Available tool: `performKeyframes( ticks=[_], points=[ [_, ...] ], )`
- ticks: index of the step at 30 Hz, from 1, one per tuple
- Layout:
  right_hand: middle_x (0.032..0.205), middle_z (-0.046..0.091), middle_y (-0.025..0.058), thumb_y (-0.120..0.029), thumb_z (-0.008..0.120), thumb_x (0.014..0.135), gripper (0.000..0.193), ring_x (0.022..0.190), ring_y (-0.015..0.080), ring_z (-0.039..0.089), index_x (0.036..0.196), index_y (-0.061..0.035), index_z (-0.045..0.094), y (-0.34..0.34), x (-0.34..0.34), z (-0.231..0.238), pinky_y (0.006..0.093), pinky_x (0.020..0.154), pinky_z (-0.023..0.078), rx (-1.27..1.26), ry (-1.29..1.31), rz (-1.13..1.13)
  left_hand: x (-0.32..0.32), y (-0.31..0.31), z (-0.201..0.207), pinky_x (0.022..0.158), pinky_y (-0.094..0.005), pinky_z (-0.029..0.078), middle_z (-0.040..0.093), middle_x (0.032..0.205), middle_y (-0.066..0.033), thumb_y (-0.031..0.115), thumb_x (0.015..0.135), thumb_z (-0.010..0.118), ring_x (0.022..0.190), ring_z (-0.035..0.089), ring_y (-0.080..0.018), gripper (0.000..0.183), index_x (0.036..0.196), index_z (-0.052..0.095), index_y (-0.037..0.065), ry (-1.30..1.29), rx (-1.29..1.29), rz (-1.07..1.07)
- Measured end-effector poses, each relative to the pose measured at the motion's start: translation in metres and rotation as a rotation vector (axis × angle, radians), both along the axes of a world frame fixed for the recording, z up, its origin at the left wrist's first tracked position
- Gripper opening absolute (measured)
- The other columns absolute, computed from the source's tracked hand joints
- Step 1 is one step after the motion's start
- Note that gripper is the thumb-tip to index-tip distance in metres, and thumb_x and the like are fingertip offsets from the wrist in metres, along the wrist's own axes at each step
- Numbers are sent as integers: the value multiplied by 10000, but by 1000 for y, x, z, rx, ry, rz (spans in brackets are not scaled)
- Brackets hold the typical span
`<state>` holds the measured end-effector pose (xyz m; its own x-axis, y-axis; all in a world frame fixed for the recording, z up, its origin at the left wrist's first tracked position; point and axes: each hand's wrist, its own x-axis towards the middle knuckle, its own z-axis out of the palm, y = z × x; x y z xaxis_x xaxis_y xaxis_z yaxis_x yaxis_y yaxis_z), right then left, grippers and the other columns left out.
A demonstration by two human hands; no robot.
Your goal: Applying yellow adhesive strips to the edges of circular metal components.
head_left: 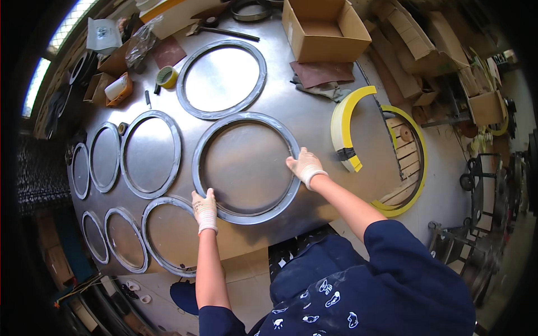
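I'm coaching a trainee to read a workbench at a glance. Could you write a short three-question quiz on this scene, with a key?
1. True or false: the left hand and the right hand are both on the same grey ring.

2. What colour is the band around the near end of the curved yellow piece?
A) Red
B) Black
C) Blue

3. Which lies farther left in the picture: the yellow-green roll or the open cardboard box?

Key:
1. True
2. B
3. The yellow-green roll
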<state>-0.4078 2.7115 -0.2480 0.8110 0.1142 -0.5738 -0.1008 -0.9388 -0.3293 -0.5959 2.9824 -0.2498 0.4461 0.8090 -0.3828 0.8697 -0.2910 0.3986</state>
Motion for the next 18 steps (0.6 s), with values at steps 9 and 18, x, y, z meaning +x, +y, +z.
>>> performKeyframes(
  ticks=[9, 18],
  points=[
    [1144, 739, 101, -504, 500, 934, 518, 1075, 239, 711, 1136, -99, 752, 41, 26, 51, 384, 893, 553, -282, 153, 408, 22, 27, 26, 969, -491, 490, 657, 1152, -327, 454, 933, 579, 1101, 634, -459, 594, 1191, 572, -81, 274, 166, -159],
    [1200, 695, 188, -539, 516, 907, 613, 1155, 301, 650, 1141, -4, 704, -36, -44, 85, 393, 995, 498, -129, 122, 276, -24, -23, 102, 422, -274, 430, 537, 677, -31, 206, 894, 734, 467, 530, -132, 275, 931, 502, 62, -662, -627, 308]
  ],
)
